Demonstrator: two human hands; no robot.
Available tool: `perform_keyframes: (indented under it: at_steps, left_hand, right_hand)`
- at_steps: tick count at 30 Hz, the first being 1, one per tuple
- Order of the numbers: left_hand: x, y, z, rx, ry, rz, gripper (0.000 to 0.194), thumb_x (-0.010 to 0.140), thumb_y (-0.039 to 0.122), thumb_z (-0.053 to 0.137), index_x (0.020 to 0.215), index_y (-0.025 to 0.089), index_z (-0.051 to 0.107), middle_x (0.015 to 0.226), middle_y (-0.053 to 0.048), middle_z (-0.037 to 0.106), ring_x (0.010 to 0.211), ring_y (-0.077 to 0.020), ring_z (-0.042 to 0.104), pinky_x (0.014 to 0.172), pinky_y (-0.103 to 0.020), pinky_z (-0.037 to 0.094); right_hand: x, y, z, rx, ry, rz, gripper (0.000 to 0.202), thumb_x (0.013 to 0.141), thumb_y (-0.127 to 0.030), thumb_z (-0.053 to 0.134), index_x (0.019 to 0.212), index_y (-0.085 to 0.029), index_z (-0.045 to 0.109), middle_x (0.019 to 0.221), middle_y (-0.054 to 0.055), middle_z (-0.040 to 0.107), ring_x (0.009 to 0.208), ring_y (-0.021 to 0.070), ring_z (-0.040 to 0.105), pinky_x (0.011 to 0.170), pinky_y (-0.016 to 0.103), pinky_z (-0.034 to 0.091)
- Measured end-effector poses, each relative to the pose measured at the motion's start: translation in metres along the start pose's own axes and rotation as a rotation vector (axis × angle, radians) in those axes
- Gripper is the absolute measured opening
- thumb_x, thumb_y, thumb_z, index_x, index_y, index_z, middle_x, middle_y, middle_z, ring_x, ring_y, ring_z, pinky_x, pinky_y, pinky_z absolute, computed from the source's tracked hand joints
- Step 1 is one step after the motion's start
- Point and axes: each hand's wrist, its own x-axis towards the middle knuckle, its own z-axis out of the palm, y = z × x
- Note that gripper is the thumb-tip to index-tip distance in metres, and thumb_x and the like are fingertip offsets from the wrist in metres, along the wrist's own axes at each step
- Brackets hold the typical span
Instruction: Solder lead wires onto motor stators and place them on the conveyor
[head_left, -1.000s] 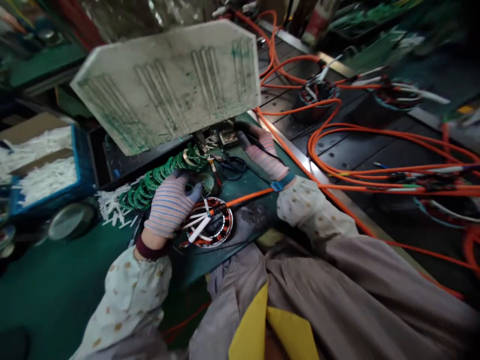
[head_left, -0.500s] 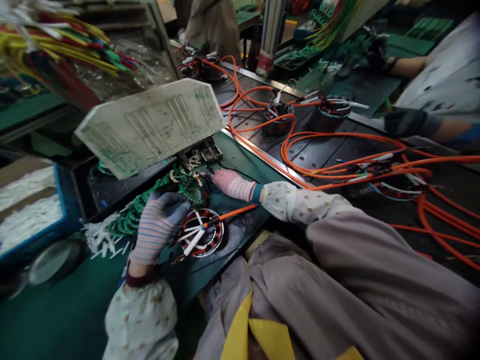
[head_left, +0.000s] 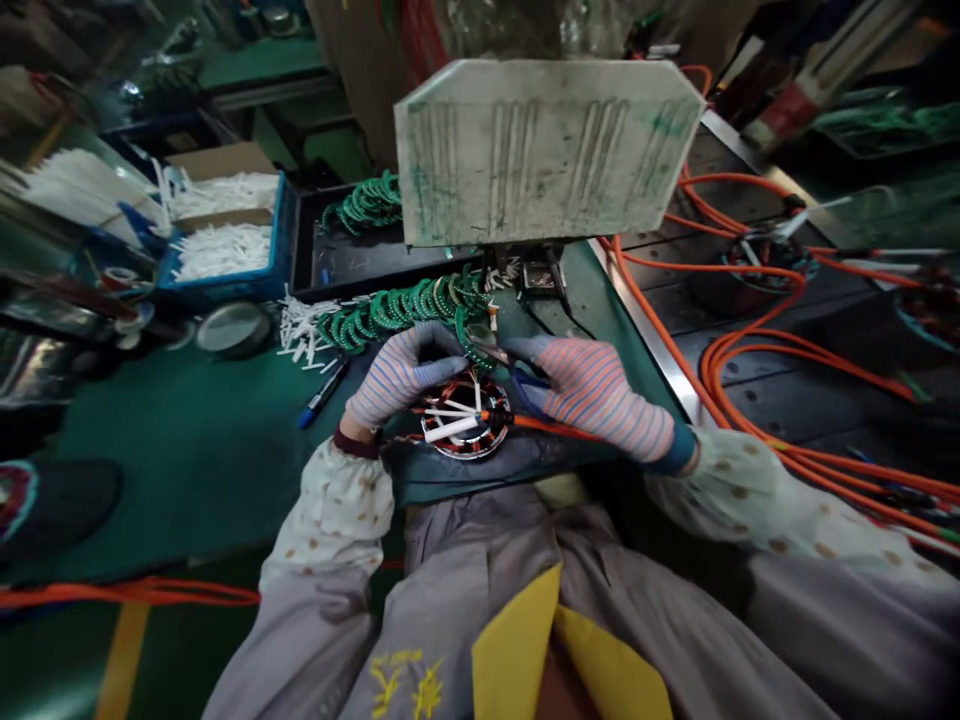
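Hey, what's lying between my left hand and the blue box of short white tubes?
Between your left hand and the blue box, the head view shows loose white pieces and green curved pieces.

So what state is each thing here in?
Blue-handled metal scissors, held; blade opening unclear.
Striped-gloved right hand, closed on scissors.
Striped-gloved left hand, curled; grip unclear.
Round wire-wound metal ring, face up.
Curved green boards, lined up.
Blue rectangular bin, open, filled.
Dark blue-ended pen, lying.

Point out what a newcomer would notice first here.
Probably the big pale panel at top centre, then the bright orange cables looping down the right side. Nearer in, a row of green pieces lies beyond the left hand, and the right hand holds scissors.
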Motion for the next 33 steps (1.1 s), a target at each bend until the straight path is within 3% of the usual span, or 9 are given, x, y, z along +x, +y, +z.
perform_keyframes:
  at_steps: [4, 8, 14, 20, 23, 26, 29, 31, 33]
  left_hand:
    - [-0.009, -0.003, 0.004, -0.051, 0.049, -0.054, 0.056, 0.083, 0.067, 0.109, 0.089, 0.021, 0.079, 0.092, -0.004, 0.083, 0.086, -0.0221, 0.075, 0.088, -0.034, 0.063]
    - [-0.015, -0.004, 0.008, -0.026, 0.092, -0.069, 0.050, 0.089, 0.064, 0.105, 0.089, 0.021, 0.080, 0.095, -0.006, 0.085, 0.090, -0.0239, 0.077, 0.090, -0.036, 0.063]
    - [-0.017, -0.004, 0.006, -0.057, 0.088, -0.105, 0.041, 0.087, 0.054, 0.104, 0.088, 0.021, 0.080, 0.095, -0.006, 0.086, 0.089, -0.0237, 0.077, 0.086, -0.034, 0.064]
    - [-0.013, -0.005, 0.007, 0.007, 0.053, -0.082, 0.037, 0.094, 0.056, 0.094, 0.096, 0.021, 0.083, 0.104, -0.007, 0.089, 0.100, -0.0276, 0.081, 0.097, -0.038, 0.065]
    - [-0.015, 0.006, 0.005, 0.065, 0.054, -0.036, 0.035, 0.104, 0.055, 0.082, 0.106, 0.021, 0.087, 0.116, -0.009, 0.092, 0.113, -0.0298, 0.084, 0.110, -0.041, 0.065]
    - [-0.029, 0.015, -0.015, 0.178, 0.281, 0.036, 0.036, 0.111, 0.053, 0.071, 0.117, 0.022, 0.089, 0.125, -0.007, 0.092, 0.124, -0.0291, 0.083, 0.115, -0.042, 0.064]
    - [-0.056, 0.001, -0.050, 0.509, 0.543, -0.083, 0.045, 0.116, 0.055, 0.063, 0.131, 0.021, 0.088, 0.129, -0.006, 0.090, 0.127, -0.0297, 0.082, 0.114, -0.045, 0.062]
    - [-0.077, -0.023, -0.073, 0.791, 0.581, -0.286, 0.056, 0.115, 0.065, 0.064, 0.137, 0.018, 0.087, 0.134, -0.010, 0.088, 0.133, -0.0337, 0.080, 0.111, -0.049, 0.060]
    - [-0.095, -0.047, -0.088, 0.909, 0.570, -0.424, 0.073, 0.115, 0.079, 0.064, 0.134, 0.012, 0.085, 0.133, -0.017, 0.085, 0.139, -0.0376, 0.076, 0.106, -0.050, 0.058]
  right_hand:
    - [-0.005, -0.005, -0.002, -0.129, -0.099, -0.045, 0.058, 0.113, -0.052, 0.065, 0.162, -0.026, 0.081, 0.119, 0.014, 0.091, 0.097, 0.0303, 0.080, 0.071, 0.036, 0.036]
    - [-0.005, 0.000, 0.022, -0.092, -0.038, -0.098, 0.055, 0.110, -0.046, 0.069, 0.159, -0.026, 0.083, 0.123, 0.015, 0.092, 0.096, 0.0321, 0.082, 0.074, 0.038, 0.047]
    - [-0.009, 0.002, 0.057, 0.092, 0.073, -0.171, 0.040, 0.101, -0.033, 0.073, 0.136, -0.022, 0.089, 0.111, 0.014, 0.094, 0.095, 0.0324, 0.085, 0.083, 0.037, 0.061]
    - [-0.013, 0.025, 0.040, 0.040, 0.155, 0.014, 0.042, 0.111, -0.034, 0.063, 0.144, -0.023, 0.088, 0.117, 0.014, 0.094, 0.099, 0.0330, 0.087, 0.086, 0.038, 0.063]
    - [-0.007, 0.041, 0.033, -0.060, 0.109, 0.125, 0.051, 0.111, -0.035, 0.067, 0.158, -0.020, 0.081, 0.123, 0.016, 0.093, 0.105, 0.0349, 0.086, 0.086, 0.039, 0.062]
    - [-0.014, 0.046, 0.025, -0.158, 0.081, 0.164, 0.062, 0.110, -0.033, 0.069, 0.167, -0.012, 0.074, 0.130, 0.024, 0.090, 0.110, 0.0409, 0.085, 0.091, 0.047, 0.065]
    - [-0.044, 0.030, 0.011, -0.061, 0.159, -0.021, 0.047, 0.115, -0.034, 0.062, 0.154, -0.022, 0.083, 0.128, 0.020, 0.092, 0.116, 0.0407, 0.085, 0.100, 0.054, 0.067]
    - [-0.065, 0.009, 0.006, 0.070, 0.153, -0.275, 0.037, 0.117, -0.033, 0.061, 0.142, -0.035, 0.089, 0.122, 0.012, 0.094, 0.118, 0.0353, 0.087, 0.108, 0.053, 0.069]
    - [-0.077, -0.014, 0.012, 0.170, 0.125, -0.523, 0.035, 0.118, -0.030, 0.063, 0.139, -0.039, 0.089, 0.122, 0.006, 0.095, 0.119, 0.0308, 0.088, 0.122, 0.055, 0.067]
